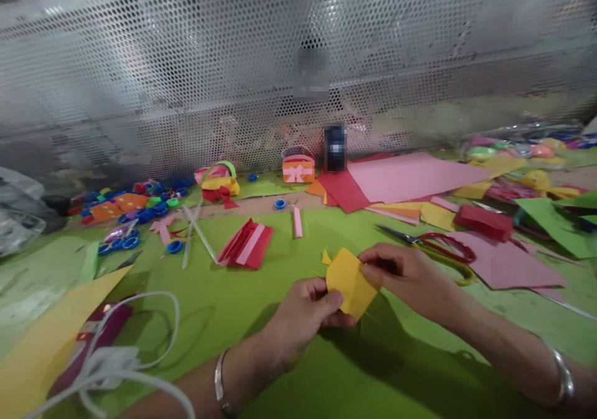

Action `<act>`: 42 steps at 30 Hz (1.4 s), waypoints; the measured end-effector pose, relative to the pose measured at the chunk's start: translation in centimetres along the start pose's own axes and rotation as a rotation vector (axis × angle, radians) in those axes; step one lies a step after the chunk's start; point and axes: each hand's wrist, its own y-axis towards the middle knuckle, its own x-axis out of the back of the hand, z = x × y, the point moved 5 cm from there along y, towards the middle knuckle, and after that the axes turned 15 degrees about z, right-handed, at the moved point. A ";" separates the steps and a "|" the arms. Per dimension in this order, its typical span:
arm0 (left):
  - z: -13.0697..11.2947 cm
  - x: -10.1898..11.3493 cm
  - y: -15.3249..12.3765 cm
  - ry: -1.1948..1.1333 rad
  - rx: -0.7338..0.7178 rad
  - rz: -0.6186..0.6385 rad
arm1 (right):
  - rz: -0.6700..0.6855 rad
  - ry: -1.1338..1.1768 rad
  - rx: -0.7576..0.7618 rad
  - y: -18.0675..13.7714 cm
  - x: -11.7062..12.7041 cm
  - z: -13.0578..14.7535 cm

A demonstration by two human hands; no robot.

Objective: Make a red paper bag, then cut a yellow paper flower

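Note:
A small folded piece of yellow paper (349, 285) is held above the green table surface, tilted, with a crease down it. My left hand (305, 310) grips its lower left side, thumb on top and fingers underneath. At its upper right edge, my right hand (403, 276) pinches the paper between thumb and fingers. A tiny yellow scrap (325, 257) shows just beyond its upper left corner. Right behind my right hand lie scissors (450, 248) with red and yellow handles, partly covered by that hand. A folded red paper piece with a pink strip (249, 248) rests further left.
Pink sheets (415, 176) and a red sheet (344, 190) lie at the back right. An orange paper bag with a bow (298, 169) stands against the perforated metal panel (186, 83). A white cable (175, 319) loops at the front left, near glue sticks (200, 235) and blue-handled scissors (122, 243).

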 end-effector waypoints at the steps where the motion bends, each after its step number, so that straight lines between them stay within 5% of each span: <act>1: 0.0 0.1 0.0 0.009 0.000 -0.008 | 0.015 0.020 -0.003 0.0 0.0 -0.1; 14: 0.0 0.2 0.1 -0.011 0.024 -0.001 | 0.138 0.251 -0.149 -0.2 -0.5 -0.9; 25: 0.0 -0.7 0.3 -0.245 0.045 0.193 | 0.091 0.491 -0.063 0.2 -0.7 -1.3; 35: -0.5 -1.3 -0.2 -0.246 -0.043 0.314 | 0.084 0.463 -0.034 0.3 -0.6 -1.3; 42: -0.6 -1.1 -0.2 -0.222 -0.021 0.230 | 0.075 0.352 -0.034 0.4 -0.6 -1.1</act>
